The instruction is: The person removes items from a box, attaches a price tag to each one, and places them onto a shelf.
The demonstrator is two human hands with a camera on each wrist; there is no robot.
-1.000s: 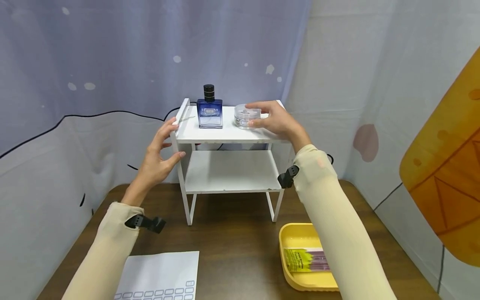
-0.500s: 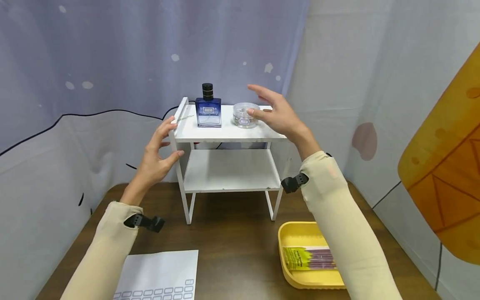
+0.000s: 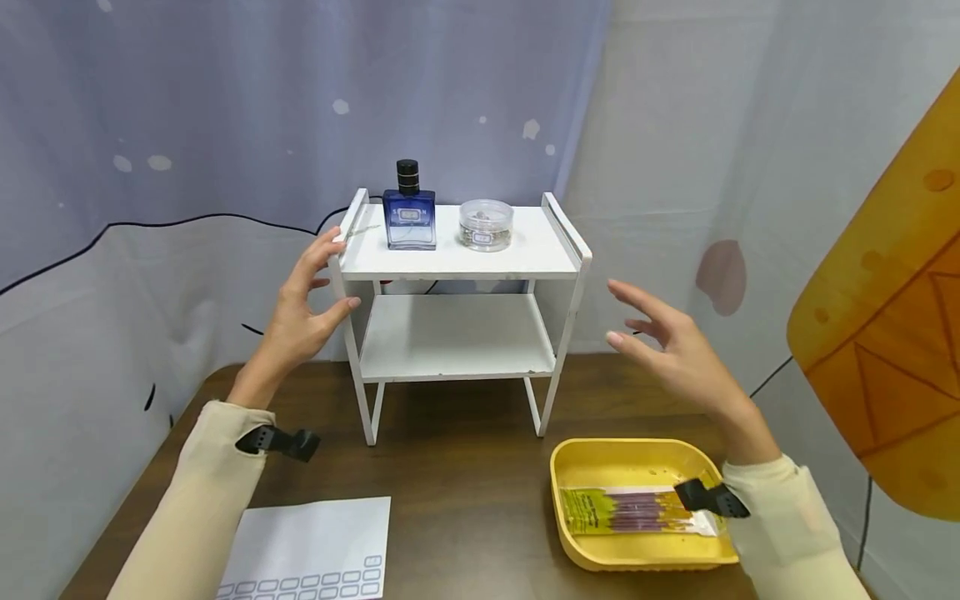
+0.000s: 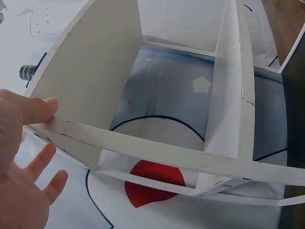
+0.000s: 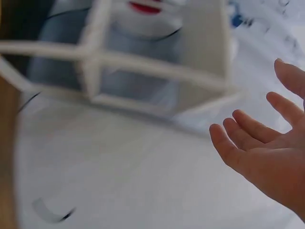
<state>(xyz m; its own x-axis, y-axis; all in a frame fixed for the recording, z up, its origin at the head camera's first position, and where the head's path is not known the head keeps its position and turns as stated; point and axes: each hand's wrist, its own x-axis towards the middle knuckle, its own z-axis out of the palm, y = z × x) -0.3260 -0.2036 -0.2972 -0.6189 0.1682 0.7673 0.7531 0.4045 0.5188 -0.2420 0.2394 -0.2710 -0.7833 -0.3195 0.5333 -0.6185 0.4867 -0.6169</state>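
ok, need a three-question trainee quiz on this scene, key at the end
1. True or false: the blue glass bottle with a black cap stands left of the clear round jar on top of the white two-tier rack.
2. Which hand touches the rack?
3. What lies in the yellow rounded rectangular tray?

Key:
1. True.
2. The left hand.
3. A long flat packet, yellow-green at one end with purple along it.
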